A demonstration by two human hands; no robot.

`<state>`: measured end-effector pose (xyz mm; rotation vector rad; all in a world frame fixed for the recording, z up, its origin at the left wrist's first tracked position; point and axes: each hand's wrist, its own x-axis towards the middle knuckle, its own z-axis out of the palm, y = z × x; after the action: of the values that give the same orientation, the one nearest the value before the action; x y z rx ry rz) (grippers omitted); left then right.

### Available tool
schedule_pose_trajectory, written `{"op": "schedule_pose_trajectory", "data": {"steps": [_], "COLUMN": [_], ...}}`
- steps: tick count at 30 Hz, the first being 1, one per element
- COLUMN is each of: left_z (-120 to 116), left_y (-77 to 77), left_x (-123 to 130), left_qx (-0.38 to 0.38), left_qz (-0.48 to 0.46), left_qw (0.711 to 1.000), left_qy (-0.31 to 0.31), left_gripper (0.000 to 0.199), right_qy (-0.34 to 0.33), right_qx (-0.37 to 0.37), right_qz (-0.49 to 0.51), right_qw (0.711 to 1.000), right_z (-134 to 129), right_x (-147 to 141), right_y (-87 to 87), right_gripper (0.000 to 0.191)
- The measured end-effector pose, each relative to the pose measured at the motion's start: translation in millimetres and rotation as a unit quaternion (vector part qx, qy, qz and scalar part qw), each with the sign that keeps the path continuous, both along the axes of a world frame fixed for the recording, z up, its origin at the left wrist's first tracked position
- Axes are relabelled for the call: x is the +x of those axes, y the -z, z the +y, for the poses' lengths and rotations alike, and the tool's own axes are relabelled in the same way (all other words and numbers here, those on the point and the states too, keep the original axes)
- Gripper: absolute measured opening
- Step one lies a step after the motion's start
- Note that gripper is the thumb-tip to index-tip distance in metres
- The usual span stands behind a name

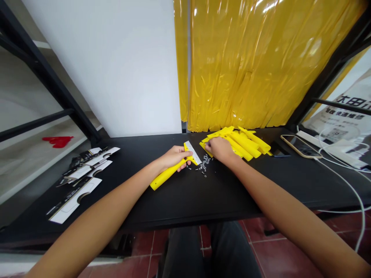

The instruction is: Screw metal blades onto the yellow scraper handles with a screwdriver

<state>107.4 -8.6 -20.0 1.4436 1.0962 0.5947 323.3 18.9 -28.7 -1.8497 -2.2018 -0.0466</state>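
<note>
My left hand (177,157) is wrapped round the neck of a yellow-handled scraper (165,176). Its flat metal blade (192,152) points up and to the right, and the handle slants down to the left. Beside the blade, small loose screws and nuts (204,166) lie scattered on the black table. My right hand (219,148) has its fingers curled together above the screws, at the left edge of a pile of yellow scraper handles (245,143). What these fingertips grip, if anything, is hidden.
Black-and-white cardboard sleeves (77,199) lie at the table's left. To the right are a phone (300,146), a dark flat device (279,150) and white cables (344,175). A yellow plastic curtain (246,69) and a white panel (124,69) stand behind the black table (185,204).
</note>
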Motion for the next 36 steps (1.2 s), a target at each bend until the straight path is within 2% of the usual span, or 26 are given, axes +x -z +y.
{"op": "schedule_pose_trajectory", "data": {"steps": [8,12,17,23,26,30,36], "left_z": [2,2,-2,-9,-7,-4,-2], "left_y": [2.2,2.2,-2.5,-9.1,-7.5,-4.2,-2.2], "left_x": [-2,-2,0,4,3,1,-1], "left_qx": [-0.007,-0.009,-0.018,-0.029,-0.026,-0.011,-0.005], "left_qz": [-0.024,-0.032,-0.041,-0.043,-0.047,-0.053,-0.066], "left_qw": [1.000,0.999,0.999,0.999,0.998,0.998,0.998], "left_qy": [0.001,0.000,-0.007,-0.009,-0.010,-0.009,-0.001], "left_gripper": [0.017,0.018,0.016,0.015,0.016,0.016,0.021], "right_qy": [-0.002,0.005,-0.071,-0.132,-0.191,-0.235,-0.200], "right_qx": [0.017,0.041,0.049,0.033,0.020,-0.023,-0.112], "right_qz": [-0.009,0.070,0.232,0.247,0.275,0.371,0.452], "right_qw": [1.000,0.997,0.969,0.959,0.942,0.898,0.862], "right_z": [3,-1,-10,-29,-31,-23,-16], "right_x": [8,13,7,-13,-17,-16,-9], "right_y": [-1.3,-10.9,-14.3,-11.0,-6.6,0.3,-5.8], "right_gripper": [0.027,0.023,0.015,0.026,0.023,0.016,0.036]}}
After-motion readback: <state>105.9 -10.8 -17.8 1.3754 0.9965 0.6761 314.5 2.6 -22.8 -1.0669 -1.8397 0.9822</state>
